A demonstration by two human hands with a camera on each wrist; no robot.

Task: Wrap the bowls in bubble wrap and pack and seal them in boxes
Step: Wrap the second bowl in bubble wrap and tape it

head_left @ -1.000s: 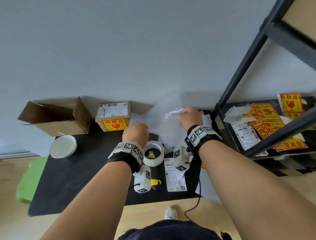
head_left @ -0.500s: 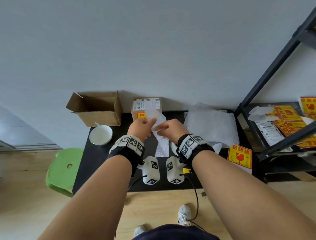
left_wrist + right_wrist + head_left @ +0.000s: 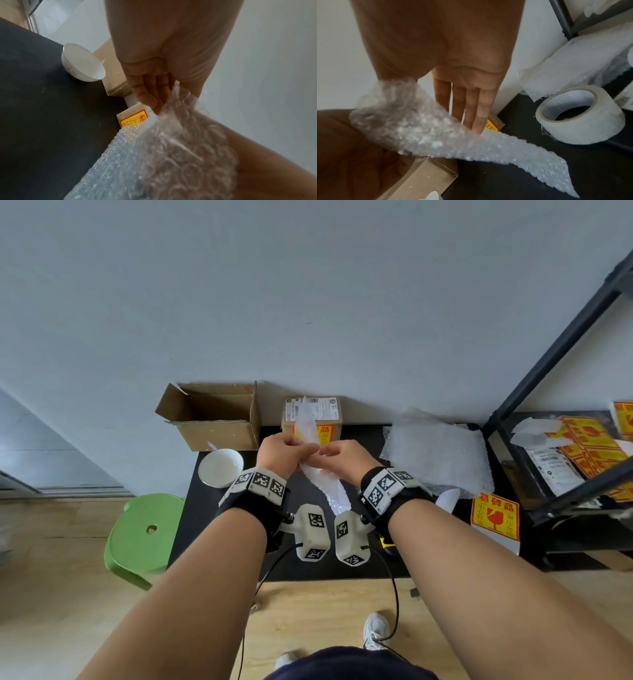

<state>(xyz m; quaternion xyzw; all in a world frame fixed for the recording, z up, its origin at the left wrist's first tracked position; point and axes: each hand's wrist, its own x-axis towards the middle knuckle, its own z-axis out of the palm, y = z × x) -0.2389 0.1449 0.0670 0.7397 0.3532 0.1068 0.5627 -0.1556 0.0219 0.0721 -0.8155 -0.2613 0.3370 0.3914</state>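
Bubble wrap strip held up between both hands above the black tabletop.

The strip is pinched by the left hand with fingers curled round its edge, and by the right hand at thumb and forefinger, the remaining fingers being left straight; its lower end hangs toward the near edge. A white bowl, unwrapped, is set near the far left corner, just in front of an open cardboard box at the far edge. A sealed box bearing a yellow-red label is placed at the far edge behind the hands. A pile of bubble wrap is laid toward the far right corner, with a roll of tape near it. A green stool is stood off the left edge.
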